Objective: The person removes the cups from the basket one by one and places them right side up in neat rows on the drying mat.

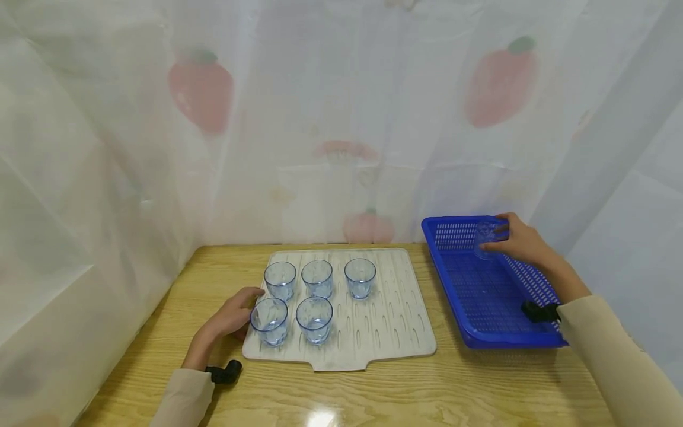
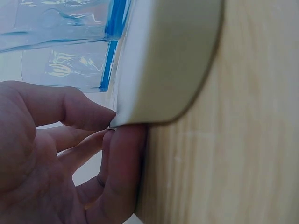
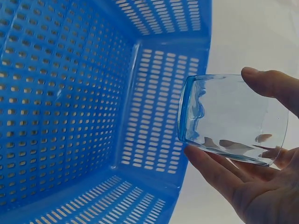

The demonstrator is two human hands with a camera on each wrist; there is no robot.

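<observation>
In the head view, my right hand (image 1: 514, 240) is over the far end of a blue plastic basket (image 1: 453, 296). It grips a clear, blue-tinted drinking glass (image 3: 233, 119), thumb on one side and fingers on the other. Several similar glasses stand upright on a pale ridged drying board (image 1: 384, 320); among them are a front-left glass (image 1: 270, 323) and a rightmost back glass (image 1: 360, 279). At the board's left edge, beside these glasses, is my left hand (image 1: 235, 314). The left wrist view shows its fingertips pinching the board's edge (image 2: 163, 70).
A wooden table (image 1: 405, 391) supports the board and, to its right, the basket with perforated walls. White sheeting (image 1: 341, 107) with faded fruit prints hangs behind the table and along both sides.
</observation>
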